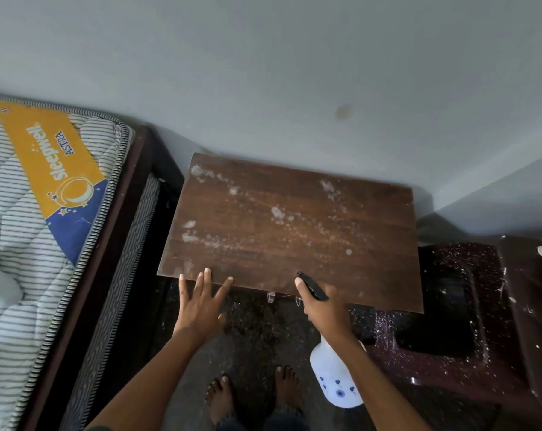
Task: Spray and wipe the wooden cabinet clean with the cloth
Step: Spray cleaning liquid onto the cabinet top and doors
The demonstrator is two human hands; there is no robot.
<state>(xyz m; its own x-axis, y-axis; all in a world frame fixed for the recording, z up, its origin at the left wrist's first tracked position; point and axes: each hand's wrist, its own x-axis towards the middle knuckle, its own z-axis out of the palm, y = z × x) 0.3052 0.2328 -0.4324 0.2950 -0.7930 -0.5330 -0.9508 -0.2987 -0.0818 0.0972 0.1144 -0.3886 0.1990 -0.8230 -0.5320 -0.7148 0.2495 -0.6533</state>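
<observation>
Dusty cabinet (290,231) between mattress (45,228) and chair (450,306); left hand (199,306) fingers (206,276) spread wide, right hand (324,309) grips bottle (336,377) (nozzle over cabinet edge).

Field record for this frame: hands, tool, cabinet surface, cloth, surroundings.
left hand: left hand open, fingers straight and spread, tips at the cabinet's front edge
right hand: right hand grips the spray bottle, black nozzle aimed over the top
bottle: white, blue flower print, hanging below the hand
surface: wooden cabinet top, with white dusty patches scattered, mostly on the far half
cloth: not in view
left of cabinet: striped mattress on a dark bed frame
right of cabinet: dark speckled plastic chair
</observation>
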